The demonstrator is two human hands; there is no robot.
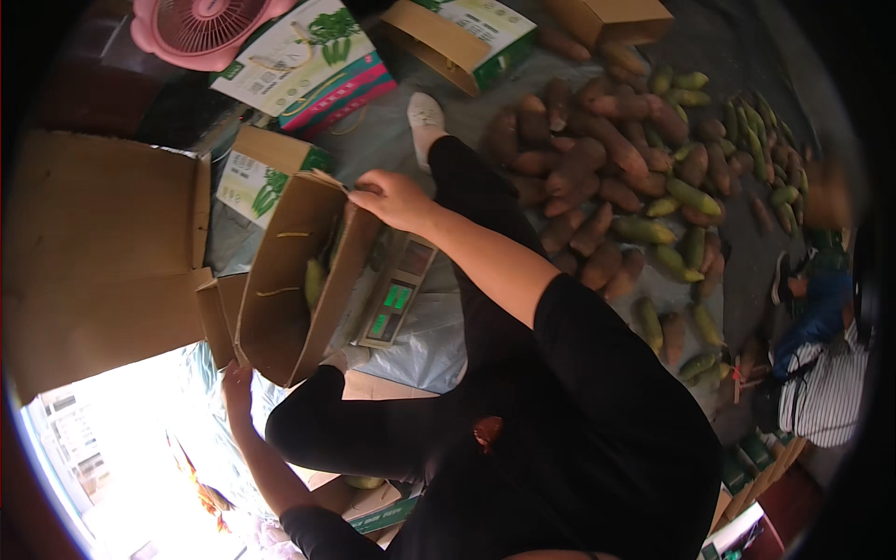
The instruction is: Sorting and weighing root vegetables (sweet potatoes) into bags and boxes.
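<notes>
An open cardboard box (322, 308) stands tilted in front of me, its brown inside facing up. Inside lies a pale green long vegetable (315, 283), and two yellowish strings cross one inner wall. With its thumb and fingers closed, my right hand (392, 199) grips the box's far rim by a corner flap. Low on the near corner, my left hand (237, 387) is closed on the cardboard edge. Right beside the box is a digital scale (396, 294) with lit green figures; whether the box rests on its platform is hidden.
Reddish-brown tubers (607, 140) and green long vegetables (693, 196) are heaped on the sheeted floor at right. Printed cartons (303, 70) and a pink basket (201, 33) stand at far left. A large open carton (103, 261) borders the left. Another person (821, 383) is at the right edge.
</notes>
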